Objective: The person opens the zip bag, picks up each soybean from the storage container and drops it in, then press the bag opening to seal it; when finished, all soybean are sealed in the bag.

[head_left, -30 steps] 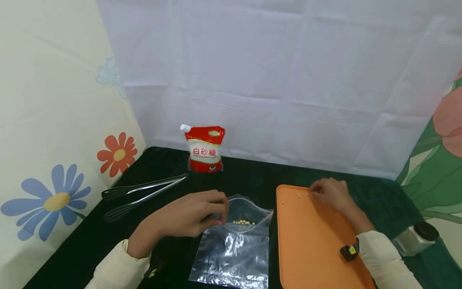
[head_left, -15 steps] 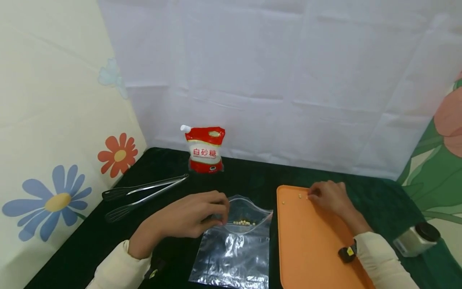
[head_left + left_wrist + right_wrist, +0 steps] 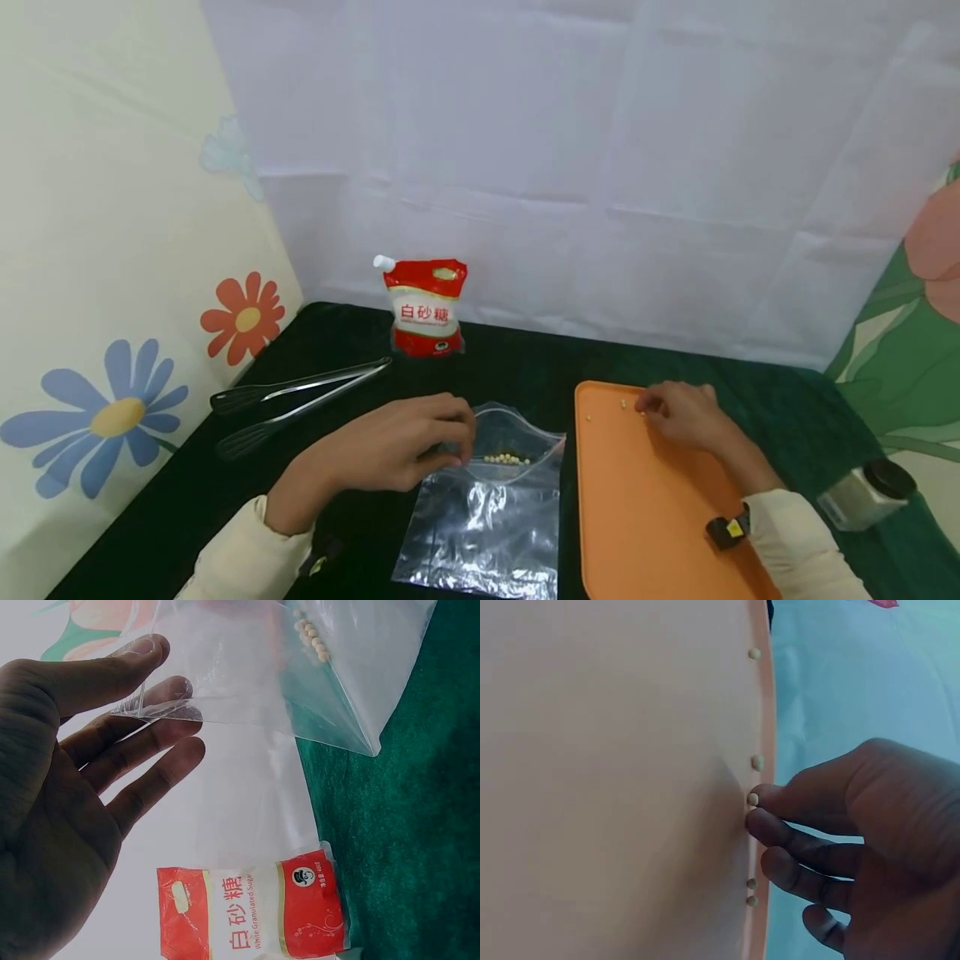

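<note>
My left hand (image 3: 397,442) pinches the left edge of a clear zip-lock bag (image 3: 480,533) between thumb and fingers, its other fingers spread in the left wrist view. The bag's mouth gapes, and several pale soybeans (image 3: 506,459) lie inside. At the far rim of an orange tray (image 3: 652,517), my right hand (image 3: 686,417) pinches a soybean (image 3: 753,799) with thumb and index fingertips. More soybeans sit along that rim in the right wrist view: one (image 3: 757,762) beside the thumb, another (image 3: 754,654) farther up, and a pair (image 3: 751,892) below the fingers.
A red and white sugar pouch (image 3: 426,308) stands at the back of the dark green cloth. Metal tongs (image 3: 322,401) lie to the left, spread apart. A jar with a black lid (image 3: 862,496) is right of the tray, beside the right sleeve.
My right hand has shifted slightly left and toward me along the tray's far rim, its fingertips coming onto a soybean. The left hand and bag stay where they were.
</note>
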A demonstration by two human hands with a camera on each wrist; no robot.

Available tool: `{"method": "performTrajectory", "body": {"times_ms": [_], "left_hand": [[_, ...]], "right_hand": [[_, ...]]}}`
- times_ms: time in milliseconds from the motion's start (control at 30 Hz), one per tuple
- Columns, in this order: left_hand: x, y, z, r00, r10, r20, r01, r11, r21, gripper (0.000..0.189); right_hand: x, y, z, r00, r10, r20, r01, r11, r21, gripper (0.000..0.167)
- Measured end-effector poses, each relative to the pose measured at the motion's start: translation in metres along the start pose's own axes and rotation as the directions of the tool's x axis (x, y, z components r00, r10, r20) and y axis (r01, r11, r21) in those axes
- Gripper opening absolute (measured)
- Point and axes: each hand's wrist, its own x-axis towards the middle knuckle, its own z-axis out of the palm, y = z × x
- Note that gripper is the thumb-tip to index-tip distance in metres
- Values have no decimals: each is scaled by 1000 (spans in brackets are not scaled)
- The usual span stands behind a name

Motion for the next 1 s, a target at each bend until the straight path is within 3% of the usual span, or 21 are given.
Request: {"method": "performTrajectory", "body": {"times_ms": [267, 567, 667, 767, 867, 1000], "left_hand": [[-1, 0, 0, 1000, -5, -3, 5, 1000, -9, 19], [-1, -1, 0, 1000, 0, -6, 0, 1000, -18, 19], [-1, -1, 1, 1000, -6, 1, 6, 1000, -19, 19], [-1, 0, 1, 1000, -9, -1, 9, 1000, -9, 18], [0, 0, 0, 1000, 0, -11, 0, 1000, -6, 19], [0, 1, -1, 1000, 4, -16, -4, 1000, -5, 19]], "right_hand": [[0, -3, 4, 999, -5, -40, 5, 1000, -17, 1], [-1, -6, 5, 997, -24, -66, 20, 998, -67, 5], [-4, -11, 4, 994, -44, -102, 46, 999, 16, 5], [-7, -21, -2, 987, -47, -152, 75, 980, 185, 11], [-10, -38, -11, 986, -26, -168, 95, 904, 417, 21], [-17, -64, -20, 989, -64, -133, 141, 678, 721, 23]]}}
